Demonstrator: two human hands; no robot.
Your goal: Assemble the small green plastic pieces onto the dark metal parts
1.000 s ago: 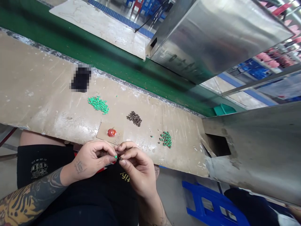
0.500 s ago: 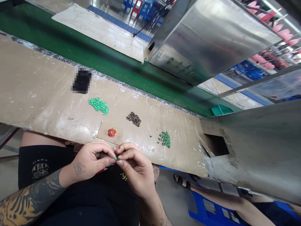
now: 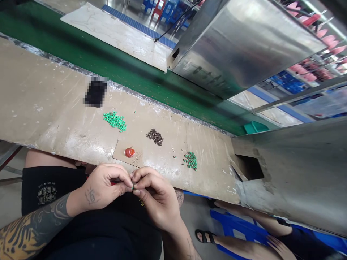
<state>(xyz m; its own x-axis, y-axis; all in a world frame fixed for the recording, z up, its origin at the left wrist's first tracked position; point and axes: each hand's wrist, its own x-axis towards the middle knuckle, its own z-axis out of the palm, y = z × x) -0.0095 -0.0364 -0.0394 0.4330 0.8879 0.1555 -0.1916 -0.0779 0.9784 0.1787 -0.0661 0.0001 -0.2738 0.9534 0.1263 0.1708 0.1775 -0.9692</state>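
Just off the table's near edge, my left hand pinches a tiny green piece between thumb and forefinger. My right hand meets it fingertip to fingertip, closed on a small dark piece that is mostly hidden by the fingers. Past my hands, a small orange-red container sits on a square of cardboard, with fine brown grains beside it. A heap of bright green pieces lies to the left. Dark brown pieces are piled in the middle, and green-and-dark pieces at the right.
A pixelated dark object lies toward the far left of the table. Behind runs a green belt with a metal housing over it. At right stand a metal panel and a person's legs by a blue stool.
My fingertips have drawn closer together and lowered slightly, covering more of the small pieces. At right, the other person's legs have moved, and a hand now shows there.
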